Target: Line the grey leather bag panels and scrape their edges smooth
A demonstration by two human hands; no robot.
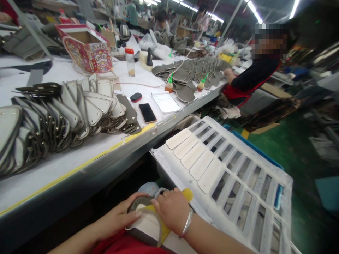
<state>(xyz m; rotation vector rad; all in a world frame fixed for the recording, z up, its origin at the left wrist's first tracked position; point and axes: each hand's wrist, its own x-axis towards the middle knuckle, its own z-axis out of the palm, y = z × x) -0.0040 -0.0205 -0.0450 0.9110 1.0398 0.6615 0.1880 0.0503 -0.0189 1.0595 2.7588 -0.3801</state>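
Low in the view, my left hand is closed on the left edge of a grey leather-like piece with a white panel, the thumb lying on the white side. My right hand, with a silver bangle at its wrist, is wrapped around a yellow object with a rounded end. More yellow shows below that hand, against the curled edge of the piece. My palm hides most of the yellow object, so its kind is unclear. Just right of my hands is a white slotted rack bearing several pale oblong panels.
Grey-and-white pieces with studs lie stacked on the white table, left. A phone, notepad, glue bottles and more grey pieces lie beyond. A co-worker sits at the right.
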